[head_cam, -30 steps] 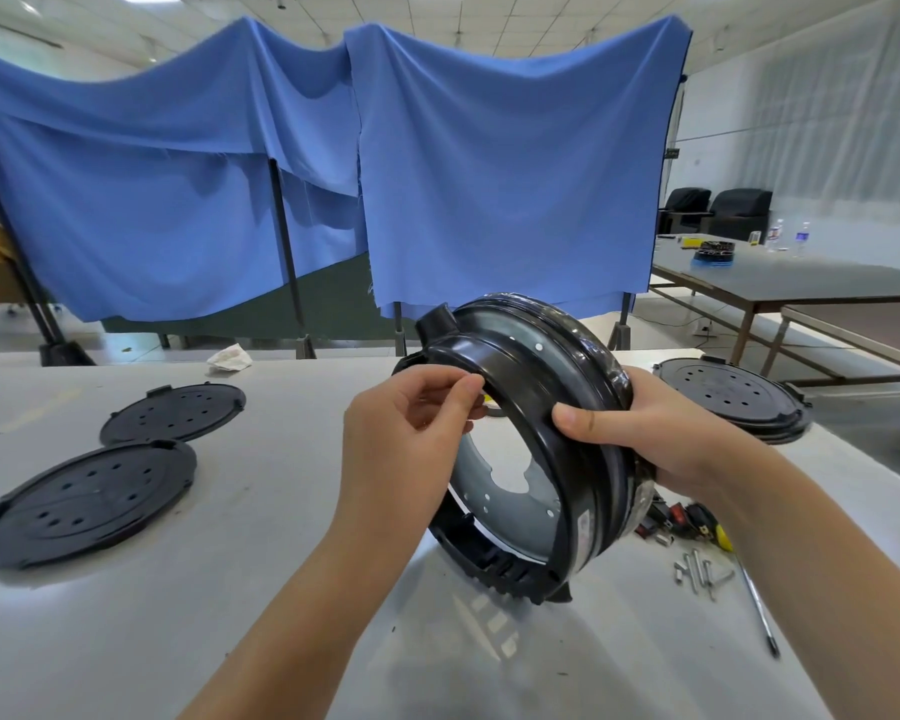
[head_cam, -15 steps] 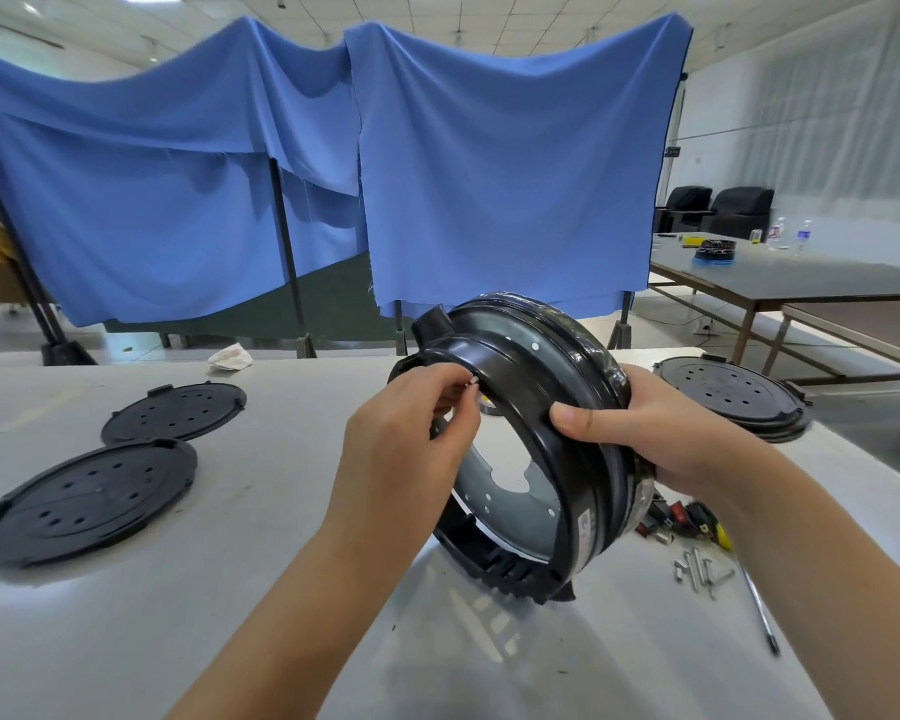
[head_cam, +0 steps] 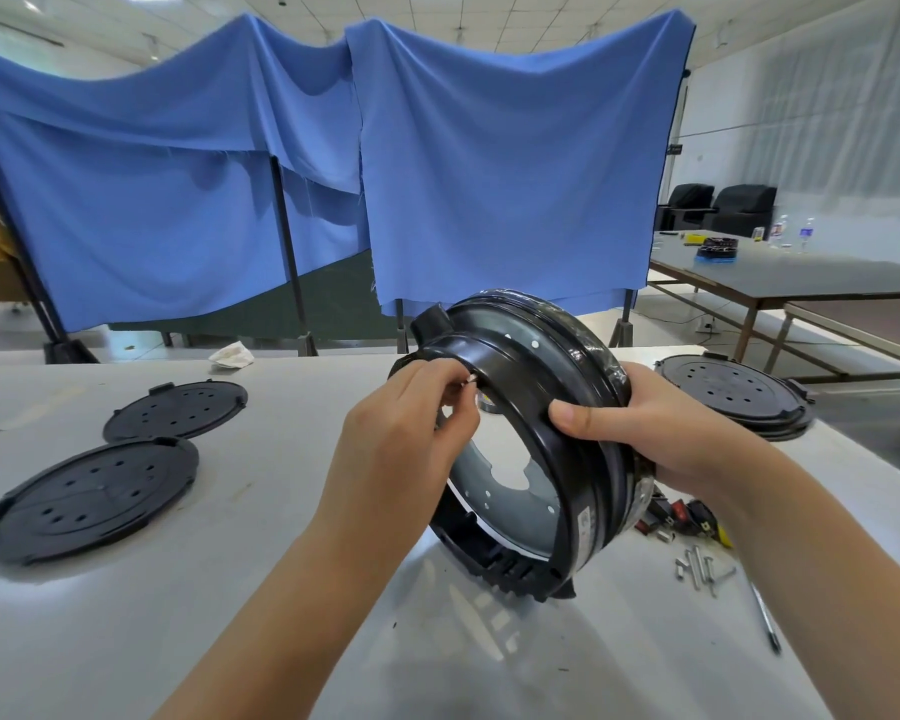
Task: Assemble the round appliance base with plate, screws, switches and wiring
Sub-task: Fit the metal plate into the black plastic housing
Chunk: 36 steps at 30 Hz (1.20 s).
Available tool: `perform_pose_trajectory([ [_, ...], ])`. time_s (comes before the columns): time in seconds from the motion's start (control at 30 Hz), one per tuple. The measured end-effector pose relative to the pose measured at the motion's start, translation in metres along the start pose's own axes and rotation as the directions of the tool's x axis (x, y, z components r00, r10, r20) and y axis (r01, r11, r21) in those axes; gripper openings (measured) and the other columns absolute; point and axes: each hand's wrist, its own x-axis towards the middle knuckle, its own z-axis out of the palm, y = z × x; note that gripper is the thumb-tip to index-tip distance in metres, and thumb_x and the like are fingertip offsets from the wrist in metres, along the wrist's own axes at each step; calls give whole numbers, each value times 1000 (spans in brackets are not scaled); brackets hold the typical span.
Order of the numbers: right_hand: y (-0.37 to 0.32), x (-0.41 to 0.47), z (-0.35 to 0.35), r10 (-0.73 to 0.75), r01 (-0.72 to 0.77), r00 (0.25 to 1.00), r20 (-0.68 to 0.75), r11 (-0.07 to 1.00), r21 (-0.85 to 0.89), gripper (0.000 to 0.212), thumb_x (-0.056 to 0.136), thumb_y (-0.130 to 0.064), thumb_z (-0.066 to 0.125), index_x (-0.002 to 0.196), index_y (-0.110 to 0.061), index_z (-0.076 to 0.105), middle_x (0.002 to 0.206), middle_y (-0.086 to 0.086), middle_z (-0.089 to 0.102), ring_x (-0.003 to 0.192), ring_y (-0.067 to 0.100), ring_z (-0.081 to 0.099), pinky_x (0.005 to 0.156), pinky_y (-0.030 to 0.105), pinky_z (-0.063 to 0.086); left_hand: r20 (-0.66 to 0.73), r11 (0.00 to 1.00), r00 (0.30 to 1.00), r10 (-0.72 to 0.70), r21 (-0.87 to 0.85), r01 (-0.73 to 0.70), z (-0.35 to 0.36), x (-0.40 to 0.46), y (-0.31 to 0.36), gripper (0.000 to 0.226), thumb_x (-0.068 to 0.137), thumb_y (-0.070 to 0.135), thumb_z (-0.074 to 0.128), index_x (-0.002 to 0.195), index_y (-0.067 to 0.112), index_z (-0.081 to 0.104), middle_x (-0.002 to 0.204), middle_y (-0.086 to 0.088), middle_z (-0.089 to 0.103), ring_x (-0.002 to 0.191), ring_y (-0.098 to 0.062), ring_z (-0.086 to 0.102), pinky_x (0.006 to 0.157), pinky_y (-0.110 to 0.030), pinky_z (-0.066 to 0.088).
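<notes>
Round base (head_cam: pixel 552 407) stands on edge at table (head_cam: pixel 281 589) ctr, R hand (head_cam: pixel 661 428) gripping its rim at 3 o'clock w/ thumb over, L hand (head_cam: pixel 411 433) pinching a small screw (head_cam: pixel 472 379) at rim's 10 o'clock.

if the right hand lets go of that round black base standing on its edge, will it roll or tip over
Probably tips: the round base stands on its rim on the table, steadied by the right hand. It may roll slightly, being circular. It looks rigid; the left hand pinching at its rim doesn't deform it.
</notes>
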Motion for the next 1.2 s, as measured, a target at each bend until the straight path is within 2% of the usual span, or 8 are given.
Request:
perform_pose_trajectory([
  [0.1,-1,-1,-4,12,-10,1000,-27,999,44,23,58,-27,78,81,-26,76,92,5,75,85,22,72,68,27,58,35,998,997,61,11,-62,-2,4,-4,7,89,7,63,91,3,68,76,-2,65,67,-20,62,64,-36,53],
  [0.23,1,-3,-7,23,-21,999,-26,998,62,28,54,-27,84,81,-25,76,92,7,75,85,23,72,68,27,58,71,914,956,-284,-281,293,-1,6,-3,10,86,8,70,83,18,71,70,13,69,70,-2,66,70,-10,51],
  [0.4,-1,-3,-5,19,-19,1000,9,999,39,25,55,-30,84,79,-31,76,91,5,75,84,21,72,66,25,57,198,732,873,-446,-481,483,3,1,0,26,86,7,71,78,31,72,71,8,75,70,-12,74,75,-30,61],
  [0.53,-1,-3,-5,15,-15,1000,4,999,49,21,59,-27,76,80,-31,76,91,4,75,85,21,73,66,25,57,164,747,884,-439,-480,460,1,3,2,19,85,8,72,81,27,73,72,9,74,69,-11,73,73,-25,60],
  [0.77,-3,-1,-3,13,-13,1000,25,1000,28,20,59,-28,81,78,-31,76,89,3,76,82,20,73,64,23,56,79,891,944,-320,-314,328,-3,8,6,23,83,7,73,79,30,70,70,20,70,67,4,66,68,-6,49],
  [0.9,-4,-1,-1,8,-8,1000,25,1000,16,19,60,-28,75,79,-33,76,89,2,76,83,19,73,65,22,56,50,967,983,-178,-175,184,-6,11,6,7,84,5,71,84,12,74,70,17,65,72,-2,64,69,-11,51],
  [1.0,-4,-1,-1,2,-2,1000,19,1000,12,20,59,-29,75,78,-35,76,88,0,76,82,17,73,64,21,56,84,988,989,-118,-91,126,-9,13,5,6,85,11,69,86,11,74,73,8,70,73,-7,63,68,-23,51],
  [1.2,-3,-3,-3,8,-8,999,45,1000,-2,23,61,-29,85,81,-33,75,92,3,75,86,21,72,69,25,58,221,871,917,-333,-300,389,-18,22,-4,11,79,17,79,75,26,74,68,10,73,67,-8,71,70,-23,57],
])
